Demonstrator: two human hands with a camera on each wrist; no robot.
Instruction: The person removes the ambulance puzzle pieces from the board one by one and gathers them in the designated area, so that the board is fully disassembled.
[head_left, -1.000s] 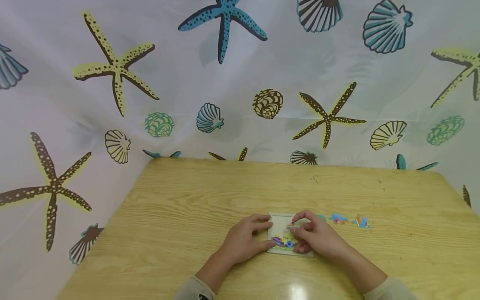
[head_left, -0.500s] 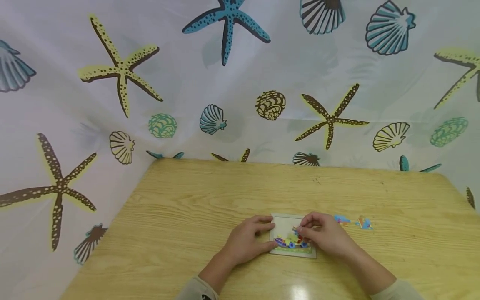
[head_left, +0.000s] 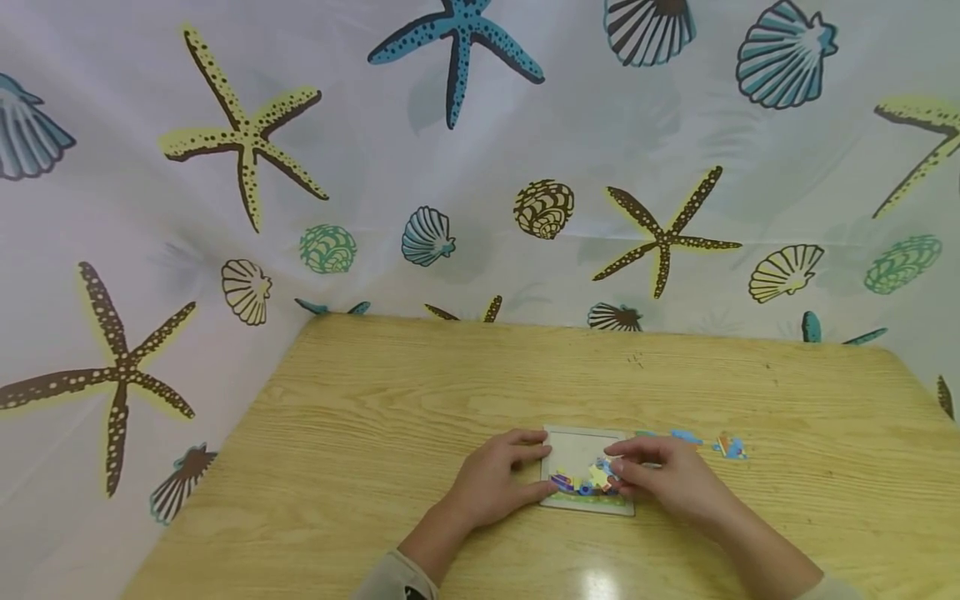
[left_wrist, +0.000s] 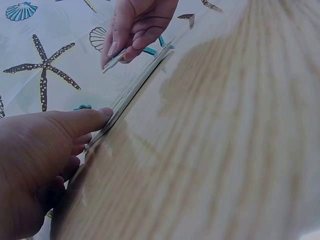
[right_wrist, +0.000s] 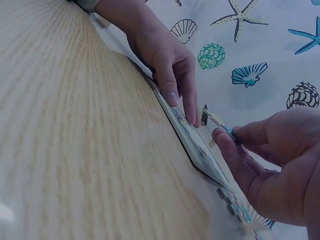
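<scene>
A framed puzzle board (head_left: 581, 439) lies on the table, its lower part filled with a colourful vehicle picture and its upper part bare. My left hand (head_left: 495, 475) rests at the board's left side; its fairly straight fingers (right_wrist: 189, 102) and thumb touch the frame. Over the board's right half, my right hand (head_left: 671, 479) pinches a jigsaw piece (head_left: 602, 473) between thumb and fingers. The piece is yellow and blue. Seen edge-on in the right wrist view, that piece (right_wrist: 218, 121) is tilted and raised above the board.
Loose jigsaw pieces (head_left: 731, 447) lie on the wooden table (head_left: 420, 392) right of the board, some partly behind my right hand. A white cloth (head_left: 480, 167) printed with starfish and shells hangs at the table's back and left.
My right hand has shifted slightly right, still pinching the piece, which has turned so its yellow and blue face shows. My left hand stays at the board's left side.
</scene>
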